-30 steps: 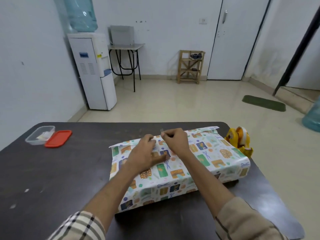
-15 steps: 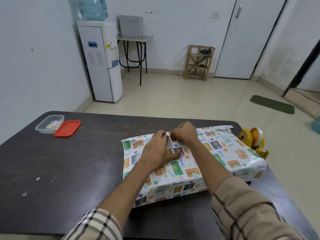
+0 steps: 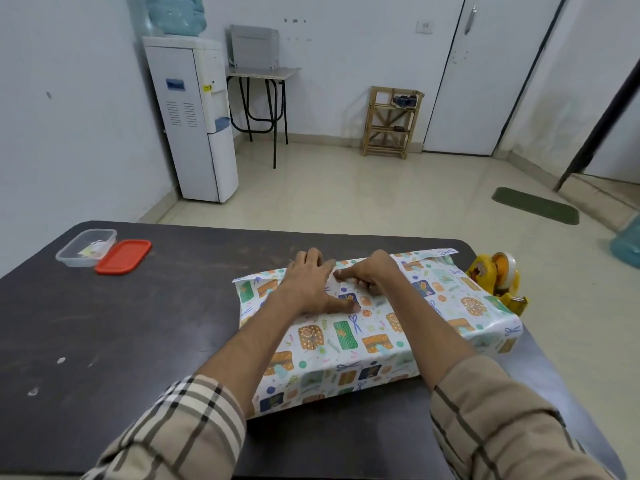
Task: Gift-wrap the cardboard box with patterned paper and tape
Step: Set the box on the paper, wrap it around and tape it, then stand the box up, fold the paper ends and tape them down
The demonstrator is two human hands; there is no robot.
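Dark table (image 3: 104, 323), left hand (image 3: 308, 285) flat on patterned paper (image 3: 363, 344), right hand (image 3: 372, 275) pressing

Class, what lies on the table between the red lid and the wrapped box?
Head view: only bare dark tabletop between red lid and wrapped box.

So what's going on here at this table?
A person is gift-wrapping a box on the dark table. The left hand presses flat on the patterned paper on top, while the right hand, fingers curled, works at the seam beside it. A yellow tape dispenser stands by the box's right end.
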